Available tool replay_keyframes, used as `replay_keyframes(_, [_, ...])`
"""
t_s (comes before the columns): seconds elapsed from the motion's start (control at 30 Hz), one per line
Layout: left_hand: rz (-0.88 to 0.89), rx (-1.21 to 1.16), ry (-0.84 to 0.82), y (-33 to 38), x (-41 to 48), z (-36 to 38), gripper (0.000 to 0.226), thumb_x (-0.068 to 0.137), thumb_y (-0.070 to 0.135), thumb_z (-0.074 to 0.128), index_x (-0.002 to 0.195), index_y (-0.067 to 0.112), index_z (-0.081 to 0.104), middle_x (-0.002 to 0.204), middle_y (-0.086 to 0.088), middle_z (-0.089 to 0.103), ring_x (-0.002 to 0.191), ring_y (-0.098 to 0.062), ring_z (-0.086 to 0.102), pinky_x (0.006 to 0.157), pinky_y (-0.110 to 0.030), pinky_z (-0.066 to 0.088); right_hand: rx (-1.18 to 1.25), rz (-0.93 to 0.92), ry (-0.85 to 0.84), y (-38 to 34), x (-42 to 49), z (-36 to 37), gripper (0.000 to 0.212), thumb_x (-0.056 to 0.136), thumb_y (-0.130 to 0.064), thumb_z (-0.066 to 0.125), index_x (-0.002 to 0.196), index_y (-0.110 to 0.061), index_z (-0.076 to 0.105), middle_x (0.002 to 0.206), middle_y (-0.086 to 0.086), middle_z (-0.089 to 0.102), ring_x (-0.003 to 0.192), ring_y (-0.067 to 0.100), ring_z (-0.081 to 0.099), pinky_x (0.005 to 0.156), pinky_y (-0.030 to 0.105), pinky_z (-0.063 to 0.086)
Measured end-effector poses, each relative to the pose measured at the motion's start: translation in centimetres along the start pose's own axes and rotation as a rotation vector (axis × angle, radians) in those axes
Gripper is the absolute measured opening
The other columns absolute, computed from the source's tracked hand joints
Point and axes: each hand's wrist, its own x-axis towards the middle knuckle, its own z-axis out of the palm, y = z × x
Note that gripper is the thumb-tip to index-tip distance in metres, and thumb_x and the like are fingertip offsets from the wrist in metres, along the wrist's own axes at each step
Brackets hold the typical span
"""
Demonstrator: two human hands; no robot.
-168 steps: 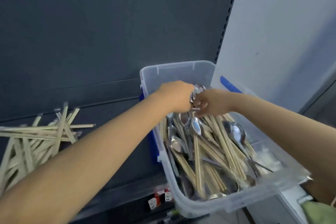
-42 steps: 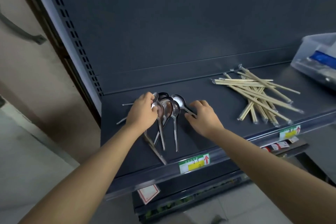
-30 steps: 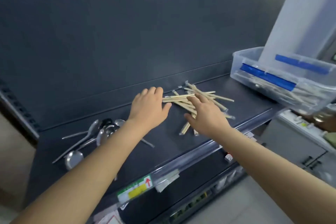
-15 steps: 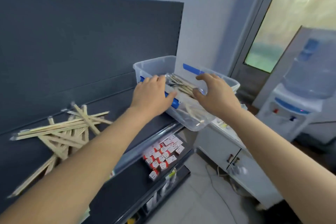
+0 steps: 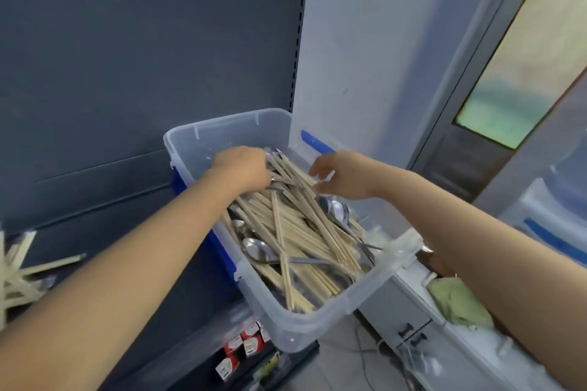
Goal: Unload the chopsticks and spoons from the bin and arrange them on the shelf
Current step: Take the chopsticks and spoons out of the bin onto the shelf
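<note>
Chopsticks [image 5: 295, 232] and spoons [image 5: 259, 249]: where are they lying?

Most are in the bin [image 5: 317, 324], a clear plastic tub with blue latches [image 5: 314, 143]. It sits at the right end of the dark grey shelf [image 5: 127, 216] and juts past its front edge. A smaller heap [image 5: 14, 267] of the same sticks lies on the shelf well to the left, apart from the bin.

How do they look?

The chopsticks are pale, plain, long and thin. They are piled crisscross, most of them running along the bin's length. The spoons are shiny metal and half buried. One bowl faces up near the bin's left wall, and another shows by the right wall under the sticks.

And the hands?

The left hand [image 5: 241, 168] is down on the far end of the pile, knuckles up, its fingers curled under and out of sight. I cannot tell whether they grip anything. The right hand [image 5: 341, 174] is just over the sticks beside it, fingers [image 5: 317, 168] loosely spread and thumb apart, holding nothing.

Any writing to read?

Small red and white boxes [image 5: 244, 343] stand on the lower shelf beneath the bin, but their print is too small and blurred to read.

What's to the right?

A pale green cloth [image 5: 457, 305] lies on a white cabinet [image 5: 397, 311] beside the bin.
</note>
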Motion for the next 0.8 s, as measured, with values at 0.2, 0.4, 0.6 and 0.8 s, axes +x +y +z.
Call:
replay_keyframes(0.2, [-0.209, 0.118, -0.328, -3.1, 4.0, 1.0, 0.027, 0.092, 0.038, 0.049, 0.08, 0.015, 0.053, 0.077, 0.001, 0.052, 0.078, -0.023, 0.053, 0.065, -0.029, 0.039, -0.117, -0.198, -0.205, 1.9, 9.3, 1.0, 0.044, 0.096, -0.034, 0.051, 0.135, -0.015, 0.048, 0.135, 0.004, 0.052, 0.122, 0.024, 0.049, 0.097, 0.029, 0.036])
replay_keyframes(0.4, [-0.399, -0.032, -0.426, -3.7, 3.9, 0.1, 0.044, 0.094, 0.042, 0.052, 0.116, 0.005, 0.06, 0.114, -0.009, 0.063, 0.089, -0.024, 0.053, 0.073, -0.027, 0.038, -0.216, -0.411, -0.262, 0.5, 16.1, 2.6, 0.043, 0.098, -0.037, 0.043, 0.121, -0.003, 0.055, 0.115, 0.013, 0.058, 0.092, 0.026, 0.05, 0.071, 0.028, 0.037])
replay_keyframes(0.6, [-0.609, -0.2, -0.283, -3.3, 5.5, 2.5, 0.049, 0.086, 0.041, 0.064, 0.115, 0.002, 0.059, 0.108, -0.013, 0.064, 0.092, -0.032, 0.062, 0.077, -0.033, 0.048, -0.26, -0.444, -0.287, -1.0, 19.5, 4.1, 0.023, 0.088, -0.027, 0.061, 0.095, -0.005, 0.064, 0.1, 0.014, 0.066, 0.086, 0.028, 0.063, 0.075, 0.031, 0.052])
replay_keyframes(0.8, [-0.792, -0.255, -0.042, -2.8, 7.3, 6.5, 0.038, 0.087, 0.041, 0.062, 0.111, 0.012, 0.054, 0.117, -0.009, 0.06, 0.109, -0.031, 0.057, 0.081, -0.035, 0.046, 0.027, -0.333, -0.33, -1.7, 19.4, 2.7, 0.033, 0.094, -0.027, 0.055, 0.067, -0.008, 0.057, 0.053, -0.002, 0.055, 0.072, 0.017, 0.054, 0.058, 0.018, 0.039])
